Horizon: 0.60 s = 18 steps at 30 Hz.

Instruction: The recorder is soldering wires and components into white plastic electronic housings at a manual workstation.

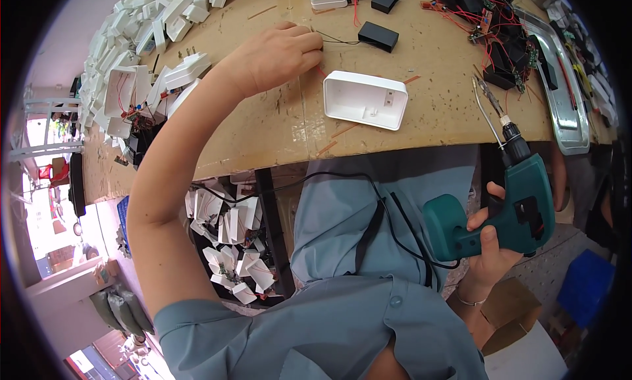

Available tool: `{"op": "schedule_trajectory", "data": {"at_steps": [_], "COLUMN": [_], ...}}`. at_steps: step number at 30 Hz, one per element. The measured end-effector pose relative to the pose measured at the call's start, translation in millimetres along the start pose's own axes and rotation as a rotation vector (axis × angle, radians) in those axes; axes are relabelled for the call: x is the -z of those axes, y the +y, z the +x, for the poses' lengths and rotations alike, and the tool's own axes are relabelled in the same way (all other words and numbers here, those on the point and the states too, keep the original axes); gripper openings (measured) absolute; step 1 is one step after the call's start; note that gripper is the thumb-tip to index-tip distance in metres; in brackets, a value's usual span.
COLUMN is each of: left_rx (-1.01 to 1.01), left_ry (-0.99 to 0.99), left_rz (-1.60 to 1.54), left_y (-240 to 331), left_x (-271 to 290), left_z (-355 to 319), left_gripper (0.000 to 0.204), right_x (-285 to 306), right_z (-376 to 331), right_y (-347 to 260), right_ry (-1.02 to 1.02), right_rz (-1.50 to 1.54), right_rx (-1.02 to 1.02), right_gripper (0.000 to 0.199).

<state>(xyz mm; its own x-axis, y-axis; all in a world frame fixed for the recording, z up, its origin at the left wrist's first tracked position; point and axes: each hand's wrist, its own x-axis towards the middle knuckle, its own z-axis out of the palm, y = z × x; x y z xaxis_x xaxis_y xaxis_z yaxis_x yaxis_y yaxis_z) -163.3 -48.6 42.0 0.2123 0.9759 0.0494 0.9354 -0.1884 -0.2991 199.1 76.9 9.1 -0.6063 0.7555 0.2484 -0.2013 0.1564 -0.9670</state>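
My right hand point(492, 251) is wrapped round the grip of a green soldering gun point(534, 202), its tip and thin curved feed tube pointing up over the table's near edge. On the table, the fingers of my left hand point(284, 56) are curled downward and closed; what they hold is hidden beneath them. Thin dark wires run from there to a small black box point(378, 37), and a bit of red wire shows under the fingers. Just right of this hand, a white plastic case point(366, 101) lies with its hollow side up.
White cases point(155, 21) are heaped at the far left, some with wires. Black boxes with red wires point(497, 51) pile up at the far right, beside a metal tray point(578, 133). A black cord point(316, 174) crosses my lap. More white parts point(234, 225) fill a container below the table.
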Motion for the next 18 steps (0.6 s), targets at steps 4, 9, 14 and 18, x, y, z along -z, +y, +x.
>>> {"op": "schedule_trajectory", "data": {"at_steps": [4, 9, 14, 18], "left_rx": [0.008, 0.320, 0.731, 0.795], "left_ry": [-0.129, 0.103, 0.708, 1.144], "left_rz": [0.152, -0.155, -0.494, -0.983], "left_y": [4, 12, 29, 41], "left_x": [-1, -17, -28, -5], "left_z": [0, -22, -52, -41], "left_gripper": [0.010, 0.010, 0.010, 0.008], "right_x": [-1, -1, -4, -11], "right_z": [-1, -2, 3, 8], "right_y": [1, 0, -1, -1], "right_ry": [0.009, -0.009, -0.030, -0.103], "right_rz": [0.000, -0.004, 0.060, 0.359], "right_rx": [0.011, 0.033, 0.020, -0.100], "right_gripper": [0.060, 0.060, 0.062, 0.064]}}
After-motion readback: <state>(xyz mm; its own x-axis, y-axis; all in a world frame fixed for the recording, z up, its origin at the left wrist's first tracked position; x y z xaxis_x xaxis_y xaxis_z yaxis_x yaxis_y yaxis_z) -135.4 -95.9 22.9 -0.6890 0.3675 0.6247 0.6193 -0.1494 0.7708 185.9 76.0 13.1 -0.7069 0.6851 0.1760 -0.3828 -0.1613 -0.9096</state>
